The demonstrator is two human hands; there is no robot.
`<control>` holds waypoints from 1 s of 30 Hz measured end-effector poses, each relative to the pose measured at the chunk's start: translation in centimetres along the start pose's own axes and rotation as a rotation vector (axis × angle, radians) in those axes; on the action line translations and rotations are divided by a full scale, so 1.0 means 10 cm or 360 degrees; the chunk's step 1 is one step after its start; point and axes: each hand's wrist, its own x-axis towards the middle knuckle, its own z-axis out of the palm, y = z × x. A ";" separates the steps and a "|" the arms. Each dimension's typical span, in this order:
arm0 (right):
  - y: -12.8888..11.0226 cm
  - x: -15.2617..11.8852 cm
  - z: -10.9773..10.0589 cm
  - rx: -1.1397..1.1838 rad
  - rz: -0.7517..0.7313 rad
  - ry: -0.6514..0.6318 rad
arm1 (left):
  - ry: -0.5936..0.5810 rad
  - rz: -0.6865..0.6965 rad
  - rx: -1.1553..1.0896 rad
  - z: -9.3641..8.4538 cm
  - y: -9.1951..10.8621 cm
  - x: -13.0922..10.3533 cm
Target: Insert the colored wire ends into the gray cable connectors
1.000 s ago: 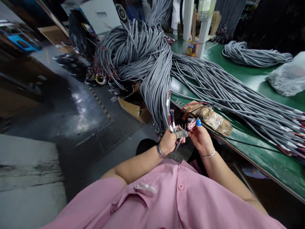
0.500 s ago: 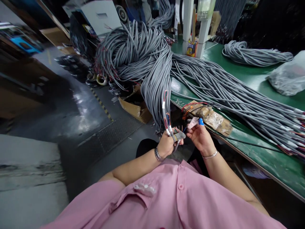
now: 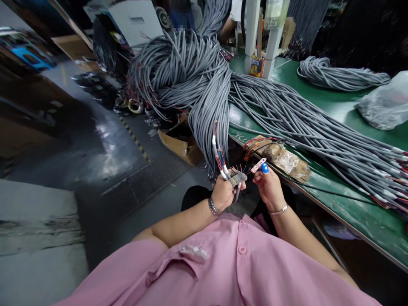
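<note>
- In the head view, the person's left hand (image 3: 222, 194) is closed round gray cable ends (image 3: 225, 172), near the corner of a green table (image 3: 347, 213) and just in front of the pink shirt (image 3: 267, 259).
- These cable ends have white wraps, with thin coloured wires fanning out; one reaches higher than its neighbours.
- A gray cover (image 3: 238, 179) sits on a digit of the left hand, beside the loose wires.
- The right hand (image 3: 269, 189) pinches a small pale pink piece (image 3: 257, 165) between its digits, tilted toward the wires by the left hand; whether it touches a wire is too small to tell.
- A blue cover (image 3: 264, 168) is on a digit of the right hand.
- Just beyond the right hand, a tape-wrapped block (image 3: 288, 162) lies at the table edge, with red and black wires by it.
- A thick gray cable bundle (image 3: 208, 121) hangs down beyond the left hand, below a large heap of looped gray cable (image 3: 178, 68).
- Long gray cables (image 3: 306, 114) stretch rightward across the table, nearer than a smaller coil (image 3: 341, 75) and a plastic bag (image 3: 385, 104).
- A cardboard box (image 3: 180, 146) stands on the floor, left of the hanging bundle.
</note>
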 end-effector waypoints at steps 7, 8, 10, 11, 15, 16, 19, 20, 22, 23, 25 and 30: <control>-0.09 0.05 0.08 0.0010 0.0173 -0.0149 | 0.0022 0.0032 -0.0016 0.00 -0.02 0.01; -0.10 0.05 0.09 -0.0008 0.0155 -0.0141 | 0.0030 0.0032 -0.0014 0.01 -0.01 0.01; -0.09 0.05 0.10 -0.0032 0.0084 -0.0103 | 0.0051 0.0046 -0.0018 0.01 -0.01 0.02; -0.08 0.04 0.09 -0.0046 0.0025 -0.0070 | 0.0060 0.0057 -0.0025 0.01 -0.01 0.02; 0.00 0.04 0.03 -0.0300 -0.0320 0.0142 | 0.0083 0.0098 -0.0033 0.02 -0.03 0.02; 0.01 0.04 0.02 -0.0367 -0.0363 0.0172 | 0.0085 0.0100 -0.0023 0.02 -0.04 0.02; 0.03 0.05 0.01 -0.0287 -0.0219 0.0099 | 0.0086 0.0085 0.0016 0.04 -0.06 0.02; 0.02 0.06 0.02 -0.0175 -0.0119 0.0049 | 0.0086 0.0081 0.0026 0.04 -0.07 0.02; 0.00 0.07 0.05 0.0066 0.0046 -0.0012 | 0.0087 0.0086 0.0036 0.06 -0.09 0.02; -0.01 0.07 0.07 0.0159 0.0093 -0.0018 | 0.0085 0.0091 0.0040 0.07 -0.09 0.02; -0.02 0.08 0.10 0.0277 0.0117 0.0018 | 0.0085 0.0094 0.0055 0.08 -0.10 0.02; 0.00 0.11 0.13 0.0361 0.0047 0.0096 | 0.0105 0.0083 0.0119 0.08 -0.14 0.03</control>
